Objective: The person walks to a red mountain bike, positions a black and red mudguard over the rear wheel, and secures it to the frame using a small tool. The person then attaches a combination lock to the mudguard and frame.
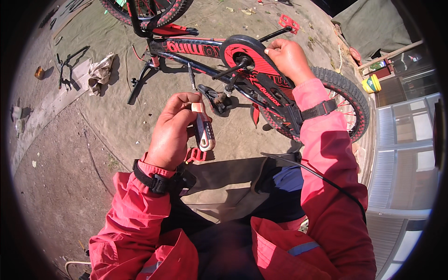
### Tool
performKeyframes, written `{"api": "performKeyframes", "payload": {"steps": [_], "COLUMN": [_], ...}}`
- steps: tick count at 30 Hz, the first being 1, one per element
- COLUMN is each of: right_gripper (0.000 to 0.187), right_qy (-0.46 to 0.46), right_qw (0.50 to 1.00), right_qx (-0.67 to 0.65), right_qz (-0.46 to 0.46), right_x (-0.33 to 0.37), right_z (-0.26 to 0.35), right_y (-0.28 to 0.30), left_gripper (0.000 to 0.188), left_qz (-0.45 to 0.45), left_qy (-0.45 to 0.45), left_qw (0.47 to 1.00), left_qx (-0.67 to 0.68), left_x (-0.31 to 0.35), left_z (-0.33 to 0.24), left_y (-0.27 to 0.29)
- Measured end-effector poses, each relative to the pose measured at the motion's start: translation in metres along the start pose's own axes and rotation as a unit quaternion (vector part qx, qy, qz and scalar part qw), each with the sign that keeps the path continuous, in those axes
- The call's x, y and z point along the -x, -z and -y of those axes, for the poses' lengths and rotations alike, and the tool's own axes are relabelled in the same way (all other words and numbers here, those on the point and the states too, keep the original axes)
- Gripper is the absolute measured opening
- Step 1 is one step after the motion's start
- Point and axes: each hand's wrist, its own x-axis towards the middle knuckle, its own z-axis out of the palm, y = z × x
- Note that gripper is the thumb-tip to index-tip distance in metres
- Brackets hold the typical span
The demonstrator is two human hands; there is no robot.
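Your left hand (173, 125) grips the screwdriver (201, 119) — pale-handled, with a dark printed label (208, 128), shaft (192, 77) toward the bicycle (186, 48) — while your right hand (289, 58), fingertips together, meets the lettered red-and-black chain guard (261, 73).

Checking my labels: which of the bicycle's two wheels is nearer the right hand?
The wheel at picture right, partly behind the right sleeve; the other wheel is cut off by the picture's top edge.

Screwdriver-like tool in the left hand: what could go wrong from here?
1. The tool in the left hand points toward the bike frame; a slip might scratch paint.
2. The right hand is at the chain guard, near a crank; fingers could get knocked if it turns.
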Motion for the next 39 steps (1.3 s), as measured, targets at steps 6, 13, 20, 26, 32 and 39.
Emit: {"api": "performKeyframes", "payload": {"steps": [6, 13, 20, 26, 32, 39], "right_gripper": [0.024, 0.024, 0.037, 0.032, 0.019, 0.012], "right_qy": [0.039, 0.068, 0.013, -0.008, 0.108, 0.154], "right_qw": [0.999, 0.997, 0.998, 0.995, 0.991, 0.983], "right_qx": [0.02, 0.024, -0.064, -0.094, -0.054, -0.057], "right_qz": [0.008, 0.014, -0.001, -0.041, -0.062, -0.079], "right_x": [-0.001, -0.003, 0.028, 0.028, 0.01, 0.013], "right_z": [0.0, -0.004, -0.014, -0.017, -0.017, -0.014], "right_y": [0.004, 0.006, 0.009, -0.001, -0.002, 0.0], "left_gripper": [0.032, 0.033, 0.046, 0.05, 0.049, 0.056], "left_qz": [-0.007, -0.01, 0.033, 0.096, 0.138, 0.152], "left_qy": [0.0, 0.009, 0.012, 0.0, -0.072, -0.137], "left_qw": [1.0, 1.0, 0.996, 0.991, 0.986, 0.976], "left_qx": [0.002, 0.006, 0.085, 0.097, 0.066, 0.069], "left_x": [0.001, 0.0, -0.002, -0.011, -0.038, -0.083], "left_z": [0.0, 0.001, -0.004, -0.017, -0.03, -0.028], "left_y": [-0.001, -0.001, 0.002, -0.008, -0.024, -0.036]}}
